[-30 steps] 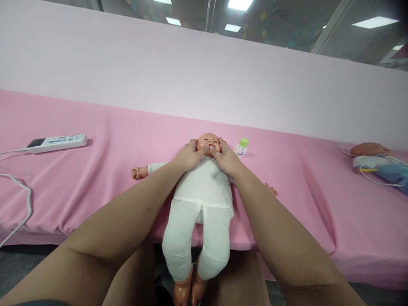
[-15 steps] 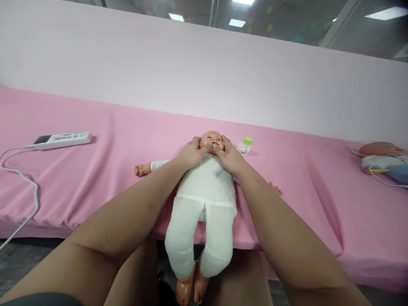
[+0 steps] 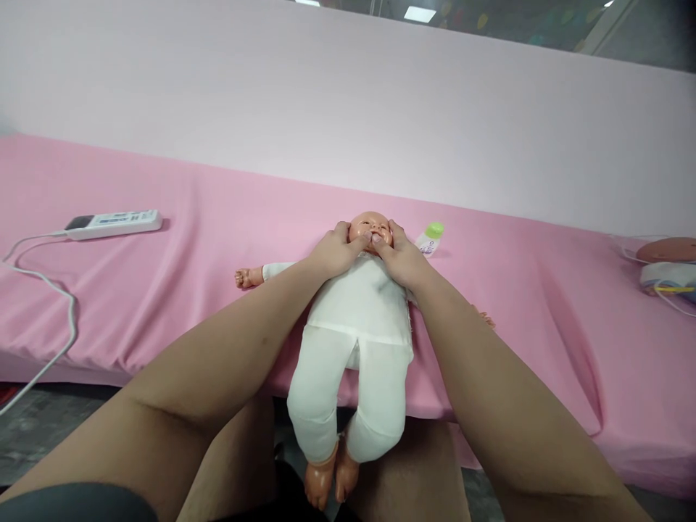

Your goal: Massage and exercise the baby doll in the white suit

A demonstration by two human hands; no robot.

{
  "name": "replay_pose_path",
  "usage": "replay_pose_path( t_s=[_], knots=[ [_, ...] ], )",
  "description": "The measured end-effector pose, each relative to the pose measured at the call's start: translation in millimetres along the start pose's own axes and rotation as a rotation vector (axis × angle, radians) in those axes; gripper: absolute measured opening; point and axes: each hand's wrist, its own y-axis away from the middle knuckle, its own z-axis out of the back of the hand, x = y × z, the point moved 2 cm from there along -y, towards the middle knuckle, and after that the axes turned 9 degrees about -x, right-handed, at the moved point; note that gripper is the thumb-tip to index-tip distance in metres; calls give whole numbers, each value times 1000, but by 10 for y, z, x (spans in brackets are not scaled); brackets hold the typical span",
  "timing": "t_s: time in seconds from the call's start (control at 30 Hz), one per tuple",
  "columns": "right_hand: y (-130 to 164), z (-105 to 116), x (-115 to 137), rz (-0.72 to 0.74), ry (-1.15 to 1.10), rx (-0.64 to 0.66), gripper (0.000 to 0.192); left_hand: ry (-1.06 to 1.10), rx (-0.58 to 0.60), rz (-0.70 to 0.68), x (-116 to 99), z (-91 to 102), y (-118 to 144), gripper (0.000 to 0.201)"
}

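A baby doll in a white top and white leggings lies on its back on a pink-covered surface, its feet hanging over the front edge. My left hand cups one side of the doll's head, and my right hand cups the other. Both thumbs press side by side on its face by the mouth and chin. Most of my fingers are hidden behind the head. Close to my right hand lies a small white bottle with a light green cap. The doll's arms stretch out to either side beneath my forearms.
At the left lies a white power strip whose cord runs off the front edge. Another doll, partly out of view, lies at the far right with thin tubing. A pale wall rises behind the pink cover.
The view has tipped down slightly, so everything sits a little higher and farther right. My hands keep the same hold on the doll's head, with no clear movement against it.
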Motion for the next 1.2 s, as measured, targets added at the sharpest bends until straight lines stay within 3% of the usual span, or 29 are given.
replay_pose_path(
  t_s=[1.2],
  knots=[
    [16,28,31,-27,36,6,88,-84,16,-6,-49,-4,8,61]
  ],
)
